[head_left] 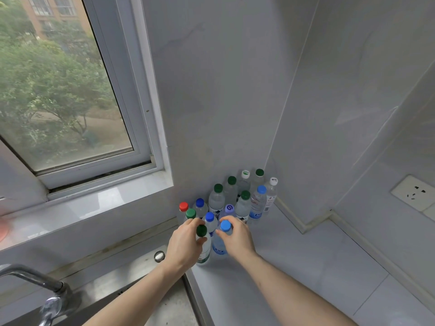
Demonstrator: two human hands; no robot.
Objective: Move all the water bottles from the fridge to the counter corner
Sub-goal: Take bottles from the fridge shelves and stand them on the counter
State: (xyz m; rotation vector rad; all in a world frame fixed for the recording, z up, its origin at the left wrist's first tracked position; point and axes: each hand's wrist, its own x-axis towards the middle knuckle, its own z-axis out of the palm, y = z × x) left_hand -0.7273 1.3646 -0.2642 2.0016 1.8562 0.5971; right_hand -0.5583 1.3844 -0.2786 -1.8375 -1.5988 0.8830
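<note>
Faucet point(35, 288) at lower left over the sink point(131, 276); window point(58, 85) above. Left hand point(184, 245) holds a green-capped bottle point(204, 245) near its neck, fingers curled round it, bottle upright at the counter point(294, 267) edge. Just beside it, right hand point(237, 238) grips a blue-capped bottle point(220, 241) below the cap, also upright. Behind both, a cluster of bottles point(235, 198) stands packed into the counter corner. Wall socket point(415, 192) at far right.
</note>
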